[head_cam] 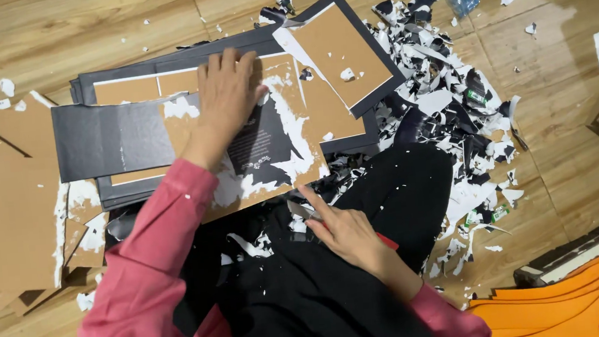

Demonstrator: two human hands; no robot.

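Pink sleeves and black trousers fill the near edge. At far left lies a flat brown cardboard sheet (0, 209) on the wooden floor (63, 30). The left hand (227, 95) presses flat, fingers spread, on a brown cardboard panel with torn black and white paper (269, 156); its long axis runs left to right, slightly tilted. The right hand (345, 231), near the lap, is closed on a small red-handled scraper blade (303, 211), blade pointing far-left toward the panel. To the right, a heap of black and white paper scraps (453, 104) crowds the floor, and orange sheets (577, 289) lie near right.
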